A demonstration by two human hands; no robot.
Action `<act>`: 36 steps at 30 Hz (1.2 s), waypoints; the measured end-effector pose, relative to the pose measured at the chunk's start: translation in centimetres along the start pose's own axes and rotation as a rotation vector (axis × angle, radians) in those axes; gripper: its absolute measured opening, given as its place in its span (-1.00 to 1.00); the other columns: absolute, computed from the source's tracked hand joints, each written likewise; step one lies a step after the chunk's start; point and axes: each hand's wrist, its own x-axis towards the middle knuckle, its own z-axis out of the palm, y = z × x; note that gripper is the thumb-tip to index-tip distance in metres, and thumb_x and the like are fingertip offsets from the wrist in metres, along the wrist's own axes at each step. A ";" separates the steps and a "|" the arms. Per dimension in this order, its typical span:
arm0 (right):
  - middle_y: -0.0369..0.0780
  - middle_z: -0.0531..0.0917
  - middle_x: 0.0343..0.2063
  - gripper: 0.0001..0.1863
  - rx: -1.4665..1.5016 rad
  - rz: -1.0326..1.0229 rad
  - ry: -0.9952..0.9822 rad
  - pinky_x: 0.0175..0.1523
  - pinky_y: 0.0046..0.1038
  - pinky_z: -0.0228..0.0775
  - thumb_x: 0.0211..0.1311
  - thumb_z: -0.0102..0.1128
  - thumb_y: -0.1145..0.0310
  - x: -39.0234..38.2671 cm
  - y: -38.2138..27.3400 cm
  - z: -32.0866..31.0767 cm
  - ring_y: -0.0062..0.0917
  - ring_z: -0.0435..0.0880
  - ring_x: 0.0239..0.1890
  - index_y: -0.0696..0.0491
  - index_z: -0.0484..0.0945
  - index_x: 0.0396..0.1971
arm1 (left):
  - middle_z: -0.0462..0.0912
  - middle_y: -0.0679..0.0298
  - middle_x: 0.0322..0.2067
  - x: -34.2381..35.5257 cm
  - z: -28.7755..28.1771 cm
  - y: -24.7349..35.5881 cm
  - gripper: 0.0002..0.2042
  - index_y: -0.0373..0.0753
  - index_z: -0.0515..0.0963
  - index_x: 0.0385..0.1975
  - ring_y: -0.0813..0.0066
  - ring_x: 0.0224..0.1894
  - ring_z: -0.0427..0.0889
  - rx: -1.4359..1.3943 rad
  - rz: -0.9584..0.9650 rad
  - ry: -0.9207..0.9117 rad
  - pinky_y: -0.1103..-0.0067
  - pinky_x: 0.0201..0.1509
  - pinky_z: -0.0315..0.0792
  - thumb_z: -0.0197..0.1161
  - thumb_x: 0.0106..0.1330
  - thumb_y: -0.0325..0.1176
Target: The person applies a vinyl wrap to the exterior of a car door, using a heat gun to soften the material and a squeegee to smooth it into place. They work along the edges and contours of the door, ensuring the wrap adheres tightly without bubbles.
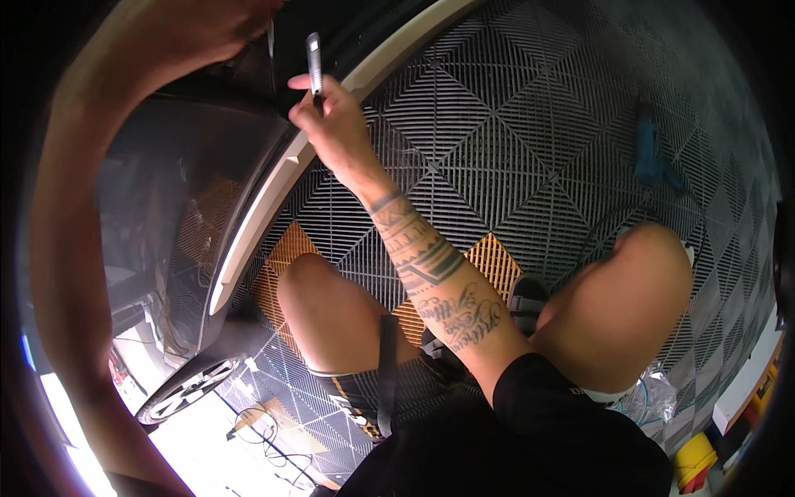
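Gripping a slim silver tool (314, 54), the right hand (338, 124) closes its fingers round the lower end, far end pointing up, near the pale strip (269, 195) edging a dark car panel (166, 166). Left hand (219, 25) is at top edge, fingers partly cut off, can't tell its grip. Blue tool (648, 153) on tiled floor (497, 157), right.

Right hand (335, 128), gripping silver cutter (314, 58): open room to its right, above ribbed floor (505, 141). Dark panel (182, 166) and pale curved strip (257, 219) bar way leftward. Left forearm (70, 248) arches along far left, hemming that side. Left knee (319, 302) leaves narrow gap beside strip; right knee (650, 269) limits lower right. Blue tool (650, 149) well apart.
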 end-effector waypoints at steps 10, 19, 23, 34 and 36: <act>-0.11 0.53 -0.70 -0.91 -0.690 -0.300 0.401 -0.52 -0.41 0.28 0.07 0.22 0.46 4.2 4.4 -2.8 -0.41 0.51 -0.67 0.17 0.55 -0.50 | 0.54 0.22 -0.39 -2.5 -2.4 -4.0 -0.82 -0.28 0.54 -0.27 0.30 -0.27 0.52 -0.098 0.193 0.130 0.42 -0.10 0.35 0.24 0.13 -0.43; -0.02 0.54 -0.63 -0.91 -0.907 -0.299 0.371 -0.35 -0.11 0.34 -0.04 0.15 0.49 8.3 -2.2 -3.5 -0.06 0.56 -0.49 0.14 0.43 -0.50 | 0.62 0.11 -0.27 -17.7 1.9 -7.5 -0.77 -0.30 0.60 -0.21 0.23 -0.16 0.59 -0.019 -0.482 0.725 0.39 -0.07 0.51 0.20 0.12 -0.64; -0.13 0.49 -0.76 -0.87 -0.736 -0.482 0.315 -0.54 -0.37 0.30 0.04 0.18 0.44 11.9 -11.5 -5.5 -0.47 0.49 -0.70 0.21 0.50 -0.55 | 0.54 0.23 -0.35 -14.9 0.3 -5.5 -0.72 -0.22 0.61 -0.27 0.33 -0.27 0.51 0.082 -0.574 0.754 0.47 -0.13 0.34 0.27 -0.04 -0.60; -0.36 0.41 -0.62 -0.85 0.361 -0.067 -0.624 -0.74 -0.72 -0.03 0.32 -0.15 0.46 26.2 -55.0 -10.2 -0.76 0.15 -0.85 0.14 0.37 -0.45 | 0.48 0.29 -0.40 -15.4 -4.5 -6.0 -0.70 -0.21 0.57 -0.33 0.39 -0.39 0.49 0.103 -0.481 0.778 0.43 -0.28 0.31 0.25 -0.16 -0.37; -0.24 0.58 -0.43 -0.82 0.510 -0.095 -0.657 -0.73 -0.72 0.00 0.33 -0.17 0.47 28.9 -61.7 -11.0 -0.74 0.18 -0.83 0.20 0.39 -0.44 | 0.48 0.34 -0.40 -15.3 -4.6 -5.8 -0.70 -0.19 0.57 -0.35 0.45 -0.38 0.48 0.101 -0.484 0.804 0.46 -0.27 0.30 0.26 -0.19 -0.37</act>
